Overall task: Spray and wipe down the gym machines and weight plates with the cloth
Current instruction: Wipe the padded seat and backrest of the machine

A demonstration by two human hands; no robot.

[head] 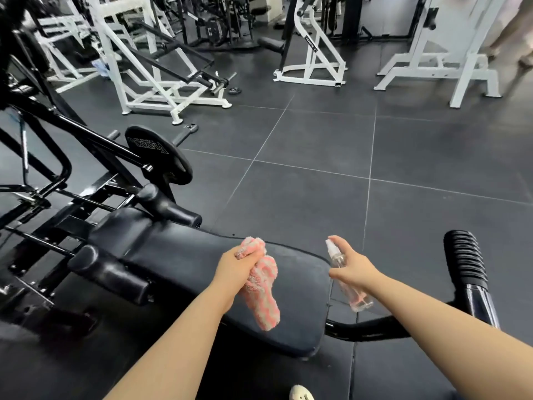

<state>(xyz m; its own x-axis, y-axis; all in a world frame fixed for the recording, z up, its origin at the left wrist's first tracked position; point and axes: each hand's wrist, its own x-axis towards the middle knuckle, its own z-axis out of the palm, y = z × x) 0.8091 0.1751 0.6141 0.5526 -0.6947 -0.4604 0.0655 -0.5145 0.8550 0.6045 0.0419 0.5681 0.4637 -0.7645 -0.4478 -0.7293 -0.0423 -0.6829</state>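
Head view: left hand (235, 262) clamped round bunched pink cloth (264, 290), loose end hanging below the fist and over the black seat pad (184, 255). Cannot tell whether the hanging end touches the pad. Right hand (350, 268) wrapped round clear spray bottle (343, 272), forefinger up at the nozzle, nozzle aimed toward the left hand and the pad beneath it. Bottle nearly drained, a little pink liquid at the base.

Risks noted, as judgement only. Spray likely to land on the cloth or left hand rather than the pad, owing to the cloth hanging just beside the nozzle line. Low liquid level and tilted bottle liable to give a weak or dry squirt. Cloth bunched rather than spread, hence narrow contact and patchy wiping. Overspray onto the dark floor tiles (317, 168) beyond the right hand a possible slip hazard.

Positions: seat pad directly under and ahead of the left hand. Roller pad (173, 209) beyond the left hand, weight plate (161, 154) further beyond it, well apart, not yet reached. Ribbed handle grip (464, 258) to the outside of the right hand. White machine frames (314, 53) far ahead of both hands.
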